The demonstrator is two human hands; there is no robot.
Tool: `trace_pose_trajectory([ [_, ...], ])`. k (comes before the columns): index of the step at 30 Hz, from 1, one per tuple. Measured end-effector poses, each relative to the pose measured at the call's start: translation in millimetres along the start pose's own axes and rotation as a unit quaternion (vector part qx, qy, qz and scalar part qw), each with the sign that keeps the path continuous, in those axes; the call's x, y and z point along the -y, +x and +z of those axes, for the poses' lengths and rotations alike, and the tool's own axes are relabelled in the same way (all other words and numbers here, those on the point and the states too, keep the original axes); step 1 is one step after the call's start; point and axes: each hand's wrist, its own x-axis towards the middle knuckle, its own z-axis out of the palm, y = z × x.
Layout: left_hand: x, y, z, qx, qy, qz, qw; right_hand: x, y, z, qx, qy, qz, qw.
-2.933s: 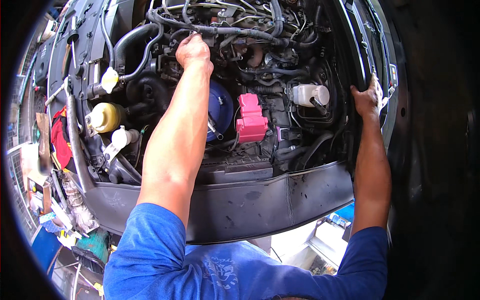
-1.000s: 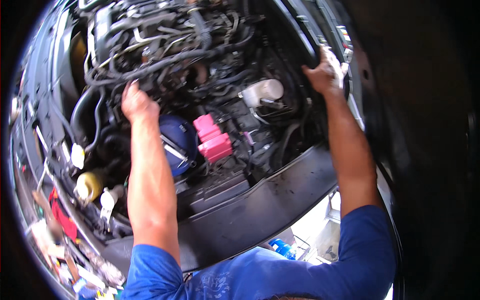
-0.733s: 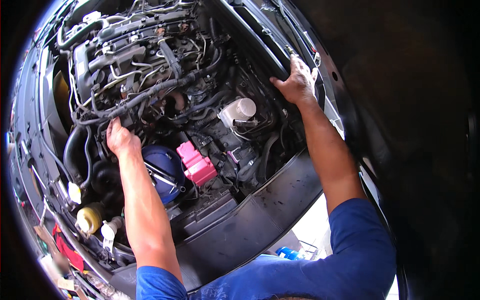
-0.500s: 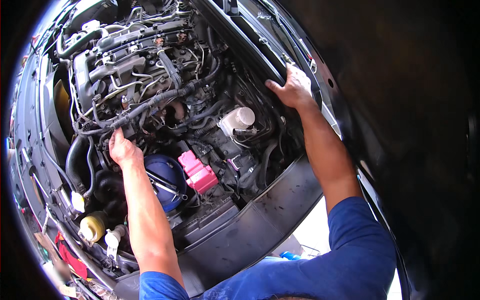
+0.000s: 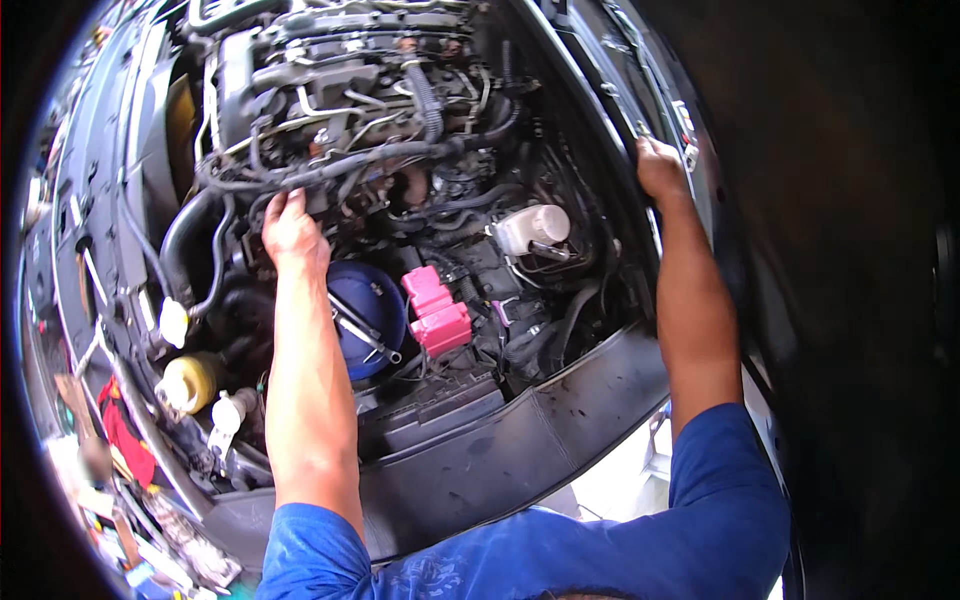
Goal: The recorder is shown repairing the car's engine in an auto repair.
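Observation:
My left hand (image 5: pixel 296 238) reaches into the engine bay, its fingers pressed together just under a corrugated wiring loom (image 5: pixel 385 152). Whatever the fingertips hold or touch there is hidden. Out at the right edge of the bay, my right hand (image 5: pixel 662 172) is closed at the long trim by the windscreen. A small metallic end (image 5: pixel 642 130) pokes out beyond its fingers; the rest cannot be made out. Beside my left forearm sits a blue round bowl (image 5: pixel 385 292) with metal wrench-like tools (image 5: pixel 362 330) lying in it.
Right of the bowl is a pinkish-red plastic cover (image 5: pixel 440 325). Farther right stands a white reservoir with a round cap (image 5: pixel 545 222). A yellowish reservoir (image 5: pixel 188 382) and a black corrugated hose (image 5: pixel 188 245) lie left of my forearm. A dark fender cover (image 5: pixel 470 480) drapes the near edge.
The view has shifted, so the engine bay sits farther right and higher. My right thumb, spread before, is now drawn in. My left hand stays under the loom.

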Motion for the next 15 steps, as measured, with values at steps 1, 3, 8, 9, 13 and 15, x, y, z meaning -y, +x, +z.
trace_pose_trajectory([
  [1,-9,-11,6,-0.016,0.004,-0.034,0.999,-3,-1,-6,0.042,-0.12,-0.087,0.988],
  [3,0,0,-14,0.049,0.109,0.024,0.993,-24,20,-8,0.073,-0.249,-0.2,0.945],
  [8,11,-32,-32,-0.028,0.258,0.153,0.954,-12,9,-19,0.057,-0.001,-0.019,0.998],
  [9,17,-37,-39,-0.062,0.311,0.178,0.932,-11,8,-24,0.074,0.063,0.022,0.995],
  [13,16,-83,-10,-0.035,0.434,0.224,0.872,-54,21,-21,0.087,0.168,0.049,0.981],
  [15,9,-107,10,0.043,0.439,0.304,0.844,-62,28,-22,0.11,0.232,0.06,0.965],
])
